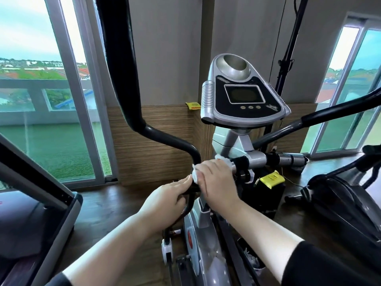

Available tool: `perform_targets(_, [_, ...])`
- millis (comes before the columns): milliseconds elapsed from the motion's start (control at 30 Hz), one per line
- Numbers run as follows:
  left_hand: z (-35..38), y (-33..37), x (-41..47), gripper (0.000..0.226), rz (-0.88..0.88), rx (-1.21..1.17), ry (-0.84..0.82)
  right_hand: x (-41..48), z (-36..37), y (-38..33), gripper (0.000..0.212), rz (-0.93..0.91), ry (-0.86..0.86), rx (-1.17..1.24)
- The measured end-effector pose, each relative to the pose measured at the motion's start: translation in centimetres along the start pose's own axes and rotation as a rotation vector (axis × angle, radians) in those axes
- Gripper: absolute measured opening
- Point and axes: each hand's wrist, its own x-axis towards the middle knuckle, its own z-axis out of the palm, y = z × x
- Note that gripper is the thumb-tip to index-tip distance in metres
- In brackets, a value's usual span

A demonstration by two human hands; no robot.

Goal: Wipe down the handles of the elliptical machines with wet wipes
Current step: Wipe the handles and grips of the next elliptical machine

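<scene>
White wet wipe is bunched up under the person's right hand, which is wrapped over the black handle of the elliptical right where the bar bends down near the silver crossbar. Bits of the wipe poke out on both sides of that hand, so the palm is pressing it onto the tube. The left hand is closed around the same handle just below, fingers curled on the bar, thumb tip touching the wipe. The handle runs up past the camera on the left with foam padding on the upper part. The console with its dark screen sits straight ahead, and a yellow wipes pack lies on a black box to the right.
</scene>
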Motion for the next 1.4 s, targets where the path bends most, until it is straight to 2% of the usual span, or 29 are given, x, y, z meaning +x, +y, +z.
perform_targets(167, [0.1,-1.4,-0.6,0.067,-0.017,0.041,0.007,-2.1,0.5,0.7,0.042,-0.219,-0.095,-0.118])
perform_targets(267, [0.2,-2.4,-1.0,0.063,-0.048,0.051,0.024,-1.1,-0.4,1.6,0.032,-0.322,-0.136,-0.105])
perform_targets(367, [0.0,-2.5,-1.2,0.06,-0.052,0.059,0.05,1.6,-0.7,0.5,0.013,-0.288,-0.282,-0.123])
perform_targets(467, [-0.2,-2.4,-1.3,0.057,-0.054,0.08,0.077,3.4,-0.5,-0.9,0.02,-0.249,-0.471,-0.251])
perform_targets(533, [-0.4,-2.2,-1.3,0.055,-0.061,0.086,0.105,3.8,-0.4,-1.6,0.013,-0.243,-0.548,-0.301])
perform_targets(600, [-0.7,-1.9,-1.4,0.053,-0.064,0.088,0.129,4.1,-0.4,-2.0,0.017,-0.146,-0.528,-0.254])
perform_targets(733, [-1.0,-0.8,-1.1,0.056,-0.049,0.057,0.125,4.1,-0.6,-0.8,0.042,0.053,-0.324,-0.048])
perform_targets(800, [-0.8,-0.1,-0.7,0.061,-0.027,0.019,0.096,3.4,-1.3,1.2,0.053,0.003,-0.284,-0.071])
perform_targets(900, [-0.5,1.0,0.0,0.066,0.0,-0.013,0.059,2.6,-2.9,5.5,0.052,-0.055,-0.324,-0.044])
perform_targets(1033, [-0.4,1.9,1.3,0.063,-0.007,-0.029,0.067,2.9,-4.2,9.3,0.056,0.006,-0.271,-0.06])
perform_targets(1167, [-0.6,2.4,2.7,0.052,0.011,-0.034,0.09,1.7,-2.8,7.1,0.053,0.129,-0.092,-0.068])
perform_targets(1267, [-1.0,2.6,3.7,0.045,-0.062,-0.09,0.151,-0.4,-0.7,4.0,0.054,0.153,-0.017,0.025])
perform_targets(1333, [-1.0,2.7,4.0,0.044,-0.091,-0.111,0.158,-1.7,0.0,2.6,0.052,0.1,-0.012,0.019])
perform_targets(1400, [-0.9,2.9,4.0,0.045,-0.091,-0.115,0.154,-3.2,0.6,2.5,0.052,-0.035,-0.051,-0.042])
